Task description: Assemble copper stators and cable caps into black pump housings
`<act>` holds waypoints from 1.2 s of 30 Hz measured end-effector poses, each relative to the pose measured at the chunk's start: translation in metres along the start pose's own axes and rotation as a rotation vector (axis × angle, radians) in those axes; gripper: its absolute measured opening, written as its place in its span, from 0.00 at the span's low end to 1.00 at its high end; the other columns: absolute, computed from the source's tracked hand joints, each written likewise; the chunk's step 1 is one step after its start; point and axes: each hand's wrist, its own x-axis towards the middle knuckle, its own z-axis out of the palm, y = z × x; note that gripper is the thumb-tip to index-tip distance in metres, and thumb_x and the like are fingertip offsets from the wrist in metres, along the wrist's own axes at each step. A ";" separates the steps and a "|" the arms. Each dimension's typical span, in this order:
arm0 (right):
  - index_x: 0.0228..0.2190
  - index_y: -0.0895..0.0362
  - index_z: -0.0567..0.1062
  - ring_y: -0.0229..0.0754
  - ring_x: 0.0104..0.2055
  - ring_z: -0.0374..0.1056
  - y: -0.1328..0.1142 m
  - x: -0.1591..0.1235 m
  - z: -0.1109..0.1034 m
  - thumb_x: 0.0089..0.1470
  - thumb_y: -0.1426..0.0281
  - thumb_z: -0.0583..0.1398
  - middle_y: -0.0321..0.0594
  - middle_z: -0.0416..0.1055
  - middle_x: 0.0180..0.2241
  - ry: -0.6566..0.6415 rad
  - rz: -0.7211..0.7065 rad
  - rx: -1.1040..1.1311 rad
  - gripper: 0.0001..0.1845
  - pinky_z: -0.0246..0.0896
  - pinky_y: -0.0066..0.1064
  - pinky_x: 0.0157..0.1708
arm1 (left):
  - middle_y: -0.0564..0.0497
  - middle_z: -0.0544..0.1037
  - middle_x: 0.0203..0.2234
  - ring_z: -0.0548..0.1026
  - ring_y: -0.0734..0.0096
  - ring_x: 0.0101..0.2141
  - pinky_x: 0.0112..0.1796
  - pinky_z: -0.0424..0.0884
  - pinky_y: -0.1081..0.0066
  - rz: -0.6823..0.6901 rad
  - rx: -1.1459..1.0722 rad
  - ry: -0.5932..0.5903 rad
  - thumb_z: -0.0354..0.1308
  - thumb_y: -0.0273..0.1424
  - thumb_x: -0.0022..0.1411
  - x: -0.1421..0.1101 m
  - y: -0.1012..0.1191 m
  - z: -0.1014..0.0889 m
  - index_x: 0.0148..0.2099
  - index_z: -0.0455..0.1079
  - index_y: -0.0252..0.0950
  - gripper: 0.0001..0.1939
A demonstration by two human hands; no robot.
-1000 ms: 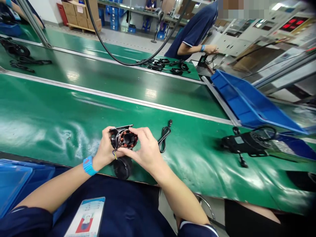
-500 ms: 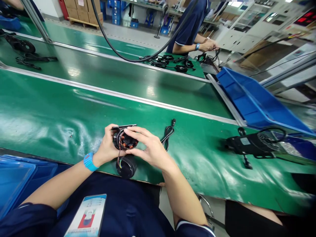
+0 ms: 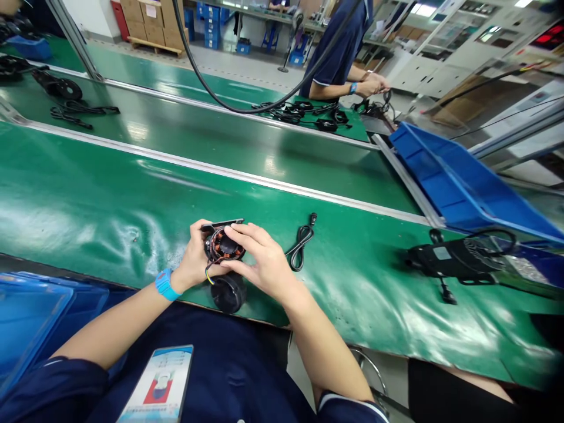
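Note:
A motor (image 3: 226,244) with copper windings in a black housing is held up over the near edge of the green bench. My left hand (image 3: 196,256) grips its left side, fingers wrapped round the housing. From the right, my right hand (image 3: 261,258) closes on it, with fingertips at the upper rim and thumb near the lower side. Coloured wires (image 3: 208,272) hang from the motor by my left thumb. Just below stands a round black cap-like part (image 3: 228,293) on the bench. A coiled black cable (image 3: 301,247) lies to the right of my right hand.
A black motor unit (image 3: 458,258) with a cable rests on the right of the bench (image 3: 361,282). Behind it leans a blue bin (image 3: 449,176). Blue trays (image 3: 30,317) stand at lower left. Across the conveyor, a co-worker (image 3: 337,59) handles black cables.
The motor has tilted slightly in my hands, so its copper windings show more openly. The wires hang further left. The whole view has shifted a little.

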 end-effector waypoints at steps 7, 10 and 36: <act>0.64 0.58 0.68 0.60 0.59 0.69 0.005 -0.007 0.018 0.61 0.47 0.64 0.56 0.72 0.59 0.043 -0.027 -0.326 0.39 0.55 0.61 0.66 | 0.44 0.68 0.51 0.74 0.57 0.49 0.51 0.74 0.54 -0.063 -0.161 0.067 0.78 0.42 0.44 0.004 0.003 0.007 0.60 0.50 0.43 0.50; 0.61 0.61 0.70 0.64 0.61 0.67 0.006 -0.005 0.020 0.62 0.50 0.65 0.59 0.70 0.60 0.088 -0.108 -0.391 0.36 0.65 0.58 0.58 | 0.46 0.69 0.49 0.74 0.58 0.47 0.50 0.75 0.55 0.001 -0.180 0.099 0.79 0.48 0.42 0.012 0.005 0.010 0.59 0.52 0.42 0.51; 0.55 0.59 0.76 0.58 0.64 0.65 0.015 0.017 0.032 0.59 0.57 0.67 0.57 0.65 0.62 0.057 0.175 0.100 0.27 0.66 0.54 0.63 | 0.42 0.63 0.52 0.68 0.53 0.52 0.53 0.72 0.50 0.304 0.214 0.164 0.71 0.57 0.49 0.032 0.001 0.000 0.66 0.56 0.37 0.51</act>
